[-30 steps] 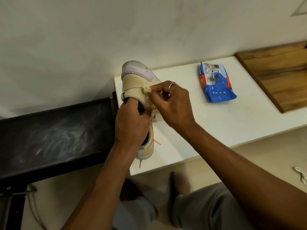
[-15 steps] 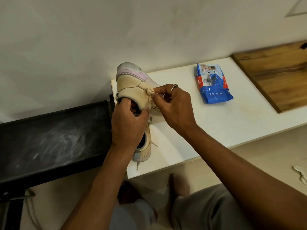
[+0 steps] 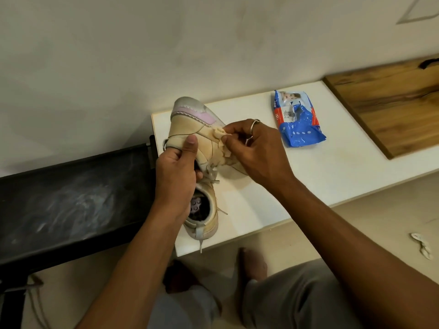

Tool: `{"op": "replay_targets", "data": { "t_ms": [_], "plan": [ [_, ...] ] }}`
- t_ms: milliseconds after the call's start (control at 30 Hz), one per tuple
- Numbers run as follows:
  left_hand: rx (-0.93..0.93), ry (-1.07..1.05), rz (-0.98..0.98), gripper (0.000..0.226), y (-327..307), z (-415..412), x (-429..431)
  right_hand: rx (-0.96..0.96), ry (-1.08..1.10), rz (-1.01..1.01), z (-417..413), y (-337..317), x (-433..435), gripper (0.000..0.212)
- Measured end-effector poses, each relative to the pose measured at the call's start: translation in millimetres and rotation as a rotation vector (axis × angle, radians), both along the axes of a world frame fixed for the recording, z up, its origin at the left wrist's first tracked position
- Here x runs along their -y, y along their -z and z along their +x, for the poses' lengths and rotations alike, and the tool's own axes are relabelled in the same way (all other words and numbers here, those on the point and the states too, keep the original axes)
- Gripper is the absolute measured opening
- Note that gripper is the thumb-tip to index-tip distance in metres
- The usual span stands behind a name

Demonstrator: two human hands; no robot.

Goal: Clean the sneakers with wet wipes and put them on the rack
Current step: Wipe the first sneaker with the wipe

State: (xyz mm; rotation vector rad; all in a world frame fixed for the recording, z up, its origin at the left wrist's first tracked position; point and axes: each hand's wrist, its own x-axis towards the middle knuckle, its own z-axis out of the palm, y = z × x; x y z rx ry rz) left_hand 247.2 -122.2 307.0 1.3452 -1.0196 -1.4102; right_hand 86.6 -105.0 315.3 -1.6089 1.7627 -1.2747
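My left hand (image 3: 177,176) grips a beige and pink sneaker (image 3: 190,129) by its heel collar, thumb on the outside, and holds it tilted above the white shelf (image 3: 332,172). My right hand (image 3: 256,150) pinches a crumpled wet wipe (image 3: 219,135) against the sneaker's side. A second beige sneaker (image 3: 204,217) stands on the shelf below my left hand, its opening facing up. The blue pack of wet wipes (image 3: 298,122) lies on the shelf to the right.
A black rack shelf (image 3: 71,205) stretches to the left, dusty on top. A wooden board (image 3: 389,110) lies at the right end of the white shelf. A used wipe (image 3: 421,245) lies on the floor at right. My knees and a foot are below.
The held sneaker has turned a little in my left hand, whose thumb now lies over the heel collar. The wipe in my right hand has shifted slightly along the sneaker's side.
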Motion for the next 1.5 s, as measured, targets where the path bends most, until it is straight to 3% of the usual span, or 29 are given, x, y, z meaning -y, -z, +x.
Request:
{"op": "replay_targets", "data": {
  "t_ms": [200,500,767,1033,1500],
  "plan": [
    [0.011,-0.01,0.015,0.033,9.4,4.9,6.4,-0.305,-0.18,0.184,-26.8,-9.2,4.6,0.017],
    [0.156,0.001,0.013,0.03,20.0,11.9,14.1,-0.522,-0.302,-0.136,-3.8,6.7,30.0,0.019],
    [0.089,-0.044,0.044,0.029,22.8,13.9,17.5,-0.678,-0.367,-0.241,-10.3,24.3,25.1,0.018],
    [0.159,-0.035,0.005,0.033,22.4,12.1,16.4,-0.542,-0.263,-0.23,-7.5,22.6,31.8,0.018],
    [0.201,-0.022,0.004,0.033,23.8,15.3,17.7,-0.736,-0.368,-0.252,-26.0,30.3,30.9,0.018]
  ]
}}
